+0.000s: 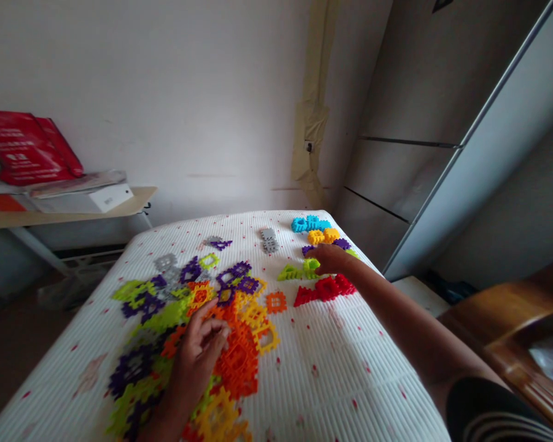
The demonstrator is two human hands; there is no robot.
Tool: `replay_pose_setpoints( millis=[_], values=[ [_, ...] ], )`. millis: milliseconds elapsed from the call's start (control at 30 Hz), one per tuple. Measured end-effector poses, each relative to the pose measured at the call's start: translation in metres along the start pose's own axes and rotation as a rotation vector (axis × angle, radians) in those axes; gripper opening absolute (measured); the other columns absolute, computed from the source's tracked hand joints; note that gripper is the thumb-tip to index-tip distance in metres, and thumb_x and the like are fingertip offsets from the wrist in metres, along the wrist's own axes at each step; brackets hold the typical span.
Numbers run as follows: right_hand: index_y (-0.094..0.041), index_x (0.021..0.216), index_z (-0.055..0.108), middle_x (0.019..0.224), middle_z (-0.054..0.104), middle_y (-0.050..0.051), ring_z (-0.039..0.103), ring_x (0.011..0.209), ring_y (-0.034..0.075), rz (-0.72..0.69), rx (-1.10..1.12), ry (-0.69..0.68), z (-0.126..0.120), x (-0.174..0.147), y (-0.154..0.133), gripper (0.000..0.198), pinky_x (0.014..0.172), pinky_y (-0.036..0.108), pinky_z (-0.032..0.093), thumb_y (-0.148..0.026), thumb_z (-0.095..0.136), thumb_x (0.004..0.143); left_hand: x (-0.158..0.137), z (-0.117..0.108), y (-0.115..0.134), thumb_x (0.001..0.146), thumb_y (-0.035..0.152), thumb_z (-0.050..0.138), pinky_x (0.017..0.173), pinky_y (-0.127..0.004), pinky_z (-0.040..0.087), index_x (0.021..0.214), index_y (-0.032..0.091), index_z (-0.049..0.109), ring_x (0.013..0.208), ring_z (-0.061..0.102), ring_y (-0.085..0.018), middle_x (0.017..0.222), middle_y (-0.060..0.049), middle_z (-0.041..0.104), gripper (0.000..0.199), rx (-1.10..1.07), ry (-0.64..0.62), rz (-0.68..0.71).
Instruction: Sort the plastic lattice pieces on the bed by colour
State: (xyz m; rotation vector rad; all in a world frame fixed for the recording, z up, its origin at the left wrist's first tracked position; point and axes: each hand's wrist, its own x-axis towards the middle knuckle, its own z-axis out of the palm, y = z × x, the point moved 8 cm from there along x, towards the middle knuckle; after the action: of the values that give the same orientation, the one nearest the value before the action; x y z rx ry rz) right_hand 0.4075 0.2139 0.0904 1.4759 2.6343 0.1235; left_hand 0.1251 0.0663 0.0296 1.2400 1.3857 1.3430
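Note:
My left hand [201, 347] hovers over the near pile of loose interlocking plastic tiles, its fingers loosely curled and apart, holding nothing I can see. Just beyond its fingertips is an orange square tile [200, 296]; red-orange tiles [237, 359] lie to its right. My right hand [332, 258] is stretched across to the far right side, over a row of joined lime green pieces [291, 272]. Its fingertips are beside or on a lime green block [310, 267] and a purple piece [308, 250]. Whether they grip either one is unclear. Red joined pieces [328, 288] sit just nearer.
Blue blocks [311, 223] and yellow blocks [323, 236] stand at the far right corner, with a grey joined piece [269, 240] left of them. A white quilted cloth [322, 374] covers the table. A refrigerator [396, 159] and a side shelf [141, 199] flank it.

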Motion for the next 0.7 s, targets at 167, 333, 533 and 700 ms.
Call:
replay_pose_setpoints(
  millis=[167,333,533,700],
  values=[
    [-0.026,0.118,0.057,0.109,0.064,0.008,0.059,0.099,0.026,-0.005,0.019,-0.033,0.005,0.0,0.003,0.053,0.08,0.033,0.045,-0.026,0.068,0.065,0.0,0.0,0.0,0.072,0.037,0.06,0.054,-0.023,0.045,0.13,0.022,0.035,0.055,0.053,-0.011,0.071,0.002,0.06,0.065,-0.004,-0.011,0.013],
    [-0.024,0.12,0.056,0.113,0.062,0.009,0.058,0.099,0.025,-0.012,0.002,-0.057,0.007,0.001,0.003,0.054,0.081,0.032,0.044,-0.028,0.067,0.066,-0.001,0.0,-0.001,0.073,0.036,0.059,0.054,-0.022,0.044,0.13,0.023,0.035,0.055,0.052,-0.011,0.07,0.003,0.06,0.064,-0.011,-0.012,0.007],
    [-0.023,0.118,0.057,0.111,0.062,0.009,0.06,0.096,0.025,-0.02,-0.014,-0.074,0.006,0.001,0.001,0.053,0.079,0.032,0.045,-0.027,0.066,0.067,0.0,0.001,-0.003,0.074,0.035,0.058,0.056,-0.023,0.044,0.131,0.023,0.033,0.056,0.052,-0.011,0.071,0.003,0.059,0.063,-0.003,-0.033,0.021],
    [-0.023,0.118,0.056,0.111,0.063,0.007,0.06,0.097,0.024,-0.028,-0.002,-0.072,0.011,0.002,0.001,0.052,0.08,0.032,0.045,-0.026,0.065,0.067,0.0,0.002,0.0,0.075,0.034,0.057,0.057,-0.024,0.044,0.129,0.022,0.034,0.056,0.052,-0.011,0.073,0.003,0.059,0.06,-0.004,-0.03,0.014]
  ],
)
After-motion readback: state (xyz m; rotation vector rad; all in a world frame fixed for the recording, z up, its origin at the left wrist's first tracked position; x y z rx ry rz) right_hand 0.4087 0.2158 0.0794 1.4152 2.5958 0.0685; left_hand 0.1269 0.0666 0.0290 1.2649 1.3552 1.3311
